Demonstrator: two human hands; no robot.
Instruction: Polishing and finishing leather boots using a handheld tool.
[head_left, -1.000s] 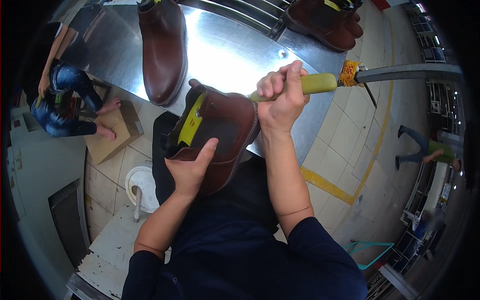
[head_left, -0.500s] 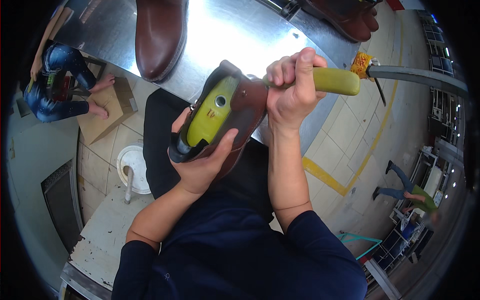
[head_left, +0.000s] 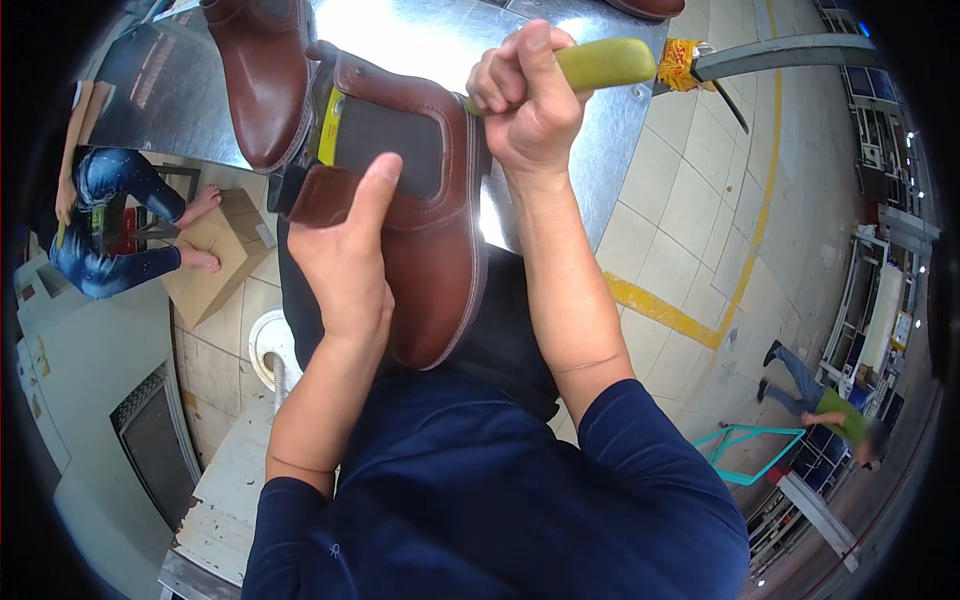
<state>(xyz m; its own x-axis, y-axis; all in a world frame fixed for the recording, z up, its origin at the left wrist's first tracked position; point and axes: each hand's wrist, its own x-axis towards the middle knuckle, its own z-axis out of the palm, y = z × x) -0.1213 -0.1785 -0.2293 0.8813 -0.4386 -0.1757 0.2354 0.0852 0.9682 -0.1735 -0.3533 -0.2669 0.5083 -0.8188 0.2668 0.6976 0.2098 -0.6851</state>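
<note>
A brown leather boot (head_left: 430,290) is tilted over my lap with its toe toward me. Its dark elastic side panel (head_left: 405,150) faces up, and a strip of the yellow-green last (head_left: 329,130) shows in its opening. My left hand (head_left: 345,255) is closed around the boot near the opening, thumb raised along the upper. My right hand (head_left: 530,105) is wrapped around the thick yellow-green handle (head_left: 610,64) of a tool. The tool's other end meets the boot's edge by the sole; its tip cannot be made out. Another brown boot (head_left: 262,95) stands on the metal table (head_left: 590,190) at the left.
Part of a further brown boot (head_left: 648,6) shows at the top edge. A metal bar (head_left: 790,55) with a yellow wrapper (head_left: 682,65) reaches in from the right. At left, a seated person's feet rest on a cardboard box (head_left: 220,250). A white lid (head_left: 275,340) lies below.
The boot has turned so its side panel, rather than its opening, faces up, and it has moved away from me to the left. The right hand and tool have moved up and left.
</note>
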